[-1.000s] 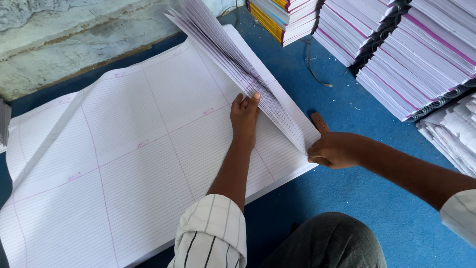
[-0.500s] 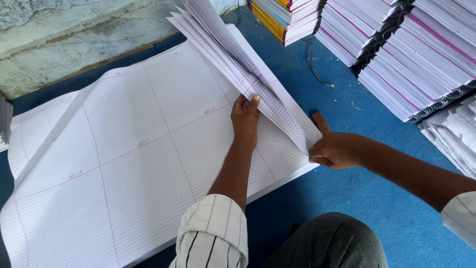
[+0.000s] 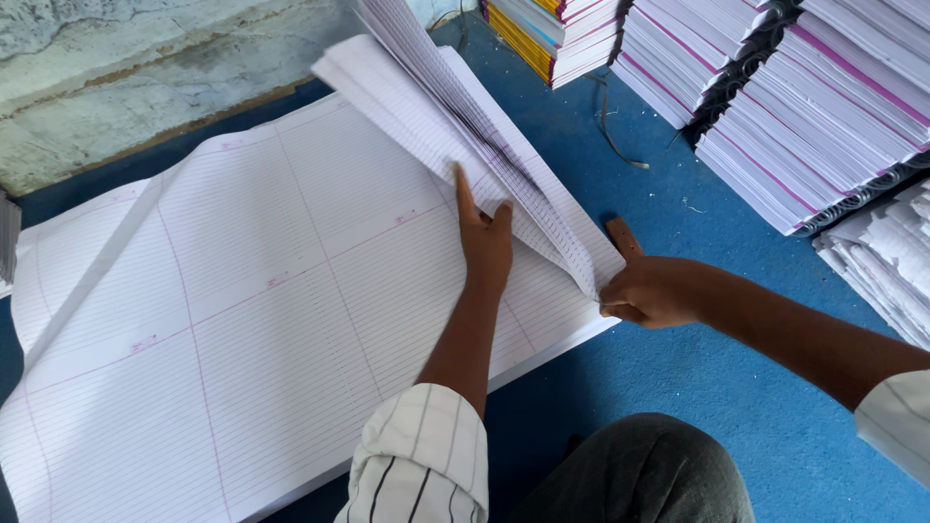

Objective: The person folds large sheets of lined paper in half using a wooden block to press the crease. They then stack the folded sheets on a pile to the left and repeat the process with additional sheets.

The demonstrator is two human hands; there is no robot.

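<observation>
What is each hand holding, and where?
Right hand pinches the lifted sheets at their near corner; left hand presses flat against their underside.

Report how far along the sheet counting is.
Done: a fanned batch of ruled sheets is lifted off the big stack. In hand: left hand presses under the fan, right hand pinches its corner. Left: the flat stack beneath looks thick; exact share cannot be told.

Left hand under fanned ruled sheets, right hand pinching their corner.
</observation>
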